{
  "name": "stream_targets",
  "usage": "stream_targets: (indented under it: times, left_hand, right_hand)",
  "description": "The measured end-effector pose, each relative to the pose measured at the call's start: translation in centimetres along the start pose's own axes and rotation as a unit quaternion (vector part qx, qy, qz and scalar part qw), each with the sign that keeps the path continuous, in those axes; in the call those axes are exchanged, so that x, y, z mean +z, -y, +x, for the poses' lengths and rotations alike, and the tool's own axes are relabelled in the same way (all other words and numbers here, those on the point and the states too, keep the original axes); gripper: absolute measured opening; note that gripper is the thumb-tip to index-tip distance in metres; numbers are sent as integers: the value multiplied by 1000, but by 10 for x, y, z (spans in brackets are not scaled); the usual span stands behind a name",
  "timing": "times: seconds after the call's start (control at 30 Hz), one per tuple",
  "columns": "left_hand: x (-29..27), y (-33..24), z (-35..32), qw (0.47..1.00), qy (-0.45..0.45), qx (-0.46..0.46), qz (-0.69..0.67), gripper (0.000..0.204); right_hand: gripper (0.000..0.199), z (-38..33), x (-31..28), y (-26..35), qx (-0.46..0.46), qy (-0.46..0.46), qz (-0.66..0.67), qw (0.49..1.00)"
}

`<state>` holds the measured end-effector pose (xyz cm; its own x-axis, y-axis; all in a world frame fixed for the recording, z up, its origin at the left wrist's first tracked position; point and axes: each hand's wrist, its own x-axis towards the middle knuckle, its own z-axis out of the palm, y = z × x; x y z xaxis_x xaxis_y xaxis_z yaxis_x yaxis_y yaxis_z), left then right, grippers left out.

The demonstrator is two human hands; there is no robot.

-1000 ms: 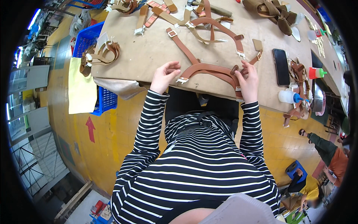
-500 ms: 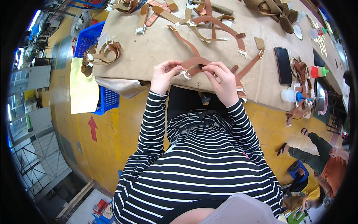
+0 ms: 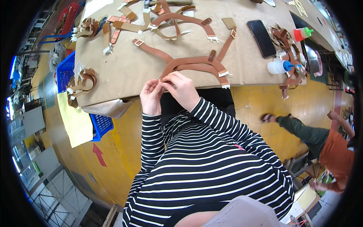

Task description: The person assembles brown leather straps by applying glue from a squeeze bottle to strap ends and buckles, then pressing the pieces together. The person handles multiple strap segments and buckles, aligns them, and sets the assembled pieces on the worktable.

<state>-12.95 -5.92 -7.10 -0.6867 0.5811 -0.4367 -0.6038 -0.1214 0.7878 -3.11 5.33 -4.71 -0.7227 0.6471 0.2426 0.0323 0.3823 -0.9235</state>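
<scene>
A brown leather strap piece (image 3: pixel 196 60) lies curved along the table's front edge, with white fabric ends at its right. Buckles sit on its two upper arms. My left hand (image 3: pixel 151 99) is closed in a pinch at the strap's lower left end. Pressed against it, my right hand (image 3: pixel 183 90) also pinches that end, and the fingers of both meet there. The very tip of the strap is hidden behind the fingers. Just beyond lies another brown strap piece (image 3: pixel 185 18), overlapping lighter tan straps (image 3: pixel 130 26).
On the right are a dark phone (image 3: pixel 261 38), a white bottle with a blue nozzle (image 3: pixel 278 67), a red and green bottle (image 3: pixel 301 34) and more straps (image 3: pixel 290 51). Coiled straps (image 3: pixel 89 81) sit by a blue crate (image 3: pixel 101 126) at left. A person in orange (image 3: pixel 334 151) stands at right.
My right hand has crossed left to meet my left hand at the strap's left end. The strap's middle, held up before, now rests on the table. The view has shifted.
</scene>
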Motion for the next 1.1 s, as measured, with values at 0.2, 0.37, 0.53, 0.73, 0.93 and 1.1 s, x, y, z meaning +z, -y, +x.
stream_targets:
  times: [0.2, 0.37, 0.53, 0.73, 0.93, 1.1]
  left_hand:
    - [8, 5, 2, 995, 30, -20, -91, 33]
    - [12, 7, 0, 996, 39, -17, -77, 29]
    - [17, 13, -5, 999, -7, 16, -52, 29]
    - [23, 24, -11, 997, -30, 75, -5, 23]
    - [20, 29, -9, 996, -22, 86, 7, 24]
    - [20, 25, -10, 997, -13, 70, 6, 25]
  right_hand:
    - [11, 2, -6, 2, 8, -20, -4, 1000]
    - [9, 0, -9, -1, 28, -16, 16, 999]
    - [10, -6, -5, 2, -11, -38, -66, 997]
    - [9, -10, -5, 5, 19, -41, -95, 994]
    - [9, -8, -11, 2, 39, -21, -85, 995]
    - [11, -6, -13, -2, 81, -7, -69, 994]
